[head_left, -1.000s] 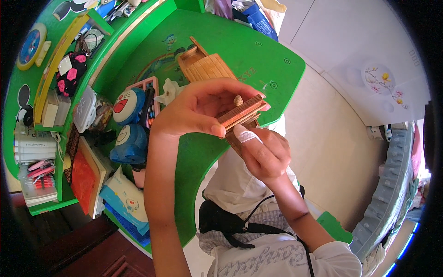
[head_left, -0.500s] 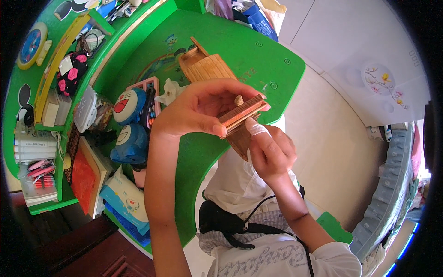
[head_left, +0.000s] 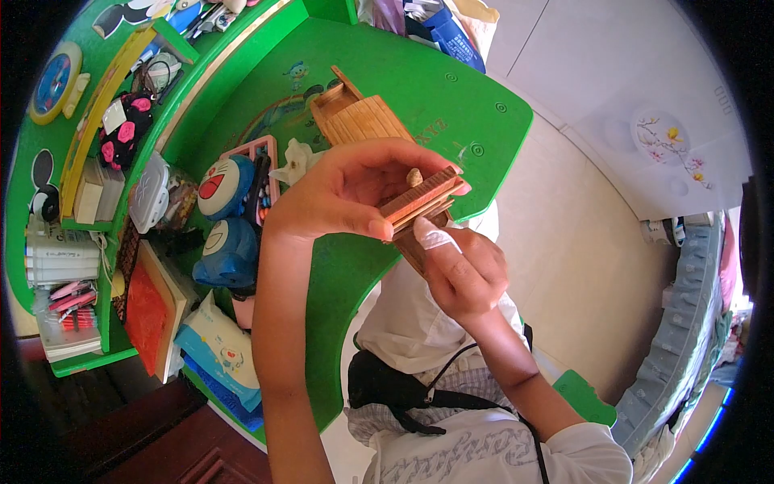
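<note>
My left hand (head_left: 343, 189) is closed round a small brown wooden piece (head_left: 419, 196), thumb along its near end and fingertips at its far end. Light thin layers show along its edge, and a round wooden knob (head_left: 414, 177) sticks up beside it. Below, a flat dark wooden panel (head_left: 410, 252) slants down; whether it joins the upper piece I cannot tell. My right hand (head_left: 463, 273) grips this panel, its white-wrapped thumb on the face and its other fingers curled, partly hidden. Behind my left hand a slatted wooden box (head_left: 367, 119) lies on the green desk (head_left: 427, 68).
On the left stand two blue-and-white cartoon figures (head_left: 226, 187), a pink tray (head_left: 270, 145) of pens and a tissue pack (head_left: 218, 347). Crumpled white tissue (head_left: 298, 161) lies near my left wrist. Green shelves with stationery line the far left. A bag (head_left: 451, 32) sits at the back edge.
My right hand has moved slightly left and down, its thumb sliding off the layered edge onto the lower panel. My left hand and its wooden piece have barely shifted.
</note>
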{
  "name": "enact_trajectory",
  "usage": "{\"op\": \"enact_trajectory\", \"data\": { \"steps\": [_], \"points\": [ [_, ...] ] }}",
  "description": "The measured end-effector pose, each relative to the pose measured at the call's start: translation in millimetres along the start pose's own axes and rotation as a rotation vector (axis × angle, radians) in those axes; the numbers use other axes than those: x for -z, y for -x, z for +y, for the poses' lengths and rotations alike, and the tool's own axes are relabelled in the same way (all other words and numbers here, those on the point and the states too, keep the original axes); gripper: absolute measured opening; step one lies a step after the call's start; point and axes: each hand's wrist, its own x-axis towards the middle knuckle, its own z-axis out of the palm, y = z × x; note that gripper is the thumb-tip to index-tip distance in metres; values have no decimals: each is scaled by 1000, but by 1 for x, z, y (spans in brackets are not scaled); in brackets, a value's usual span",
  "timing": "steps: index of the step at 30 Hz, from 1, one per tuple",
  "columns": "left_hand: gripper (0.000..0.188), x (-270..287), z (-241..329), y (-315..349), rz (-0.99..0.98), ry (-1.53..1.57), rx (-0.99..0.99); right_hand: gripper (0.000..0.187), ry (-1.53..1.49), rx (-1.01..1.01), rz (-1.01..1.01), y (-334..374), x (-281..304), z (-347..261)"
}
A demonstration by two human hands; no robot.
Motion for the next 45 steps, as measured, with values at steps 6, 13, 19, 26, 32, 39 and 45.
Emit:
{"op": "enact_trajectory", "data": {
  "steps": [6, 13, 19, 26, 32, 39, 45],
  "points": [
    [65, 1, 0, 1, -8, -16, -8, 41, -18, 35, -9, 0, -4, -2],
    [65, 0, 1, 0, 1, -18, -1, 40, 52, -9, 31, -3, 3, 6],
    [66, 0, 0, 0, -6, -3, -14, 41, 61, -36, 48, -3, 1, 2],
    [65, 1, 0, 0, -11, -18, -11, 38, -62, -56, -56, -3, 0, -9],
    [64, -2, 1, 0, 9, -14, -4, 40, -16, -18, -55, -1, -1, -4],
    [65, -1, 3, 1, 8, -61, -18, 40, 54, -56, 10, -2, 3, 2],
    [63, 1, -2, 1, 5, 16, 4, 42, 51, -65, 13, -2, 1, -2]
  ]
}}
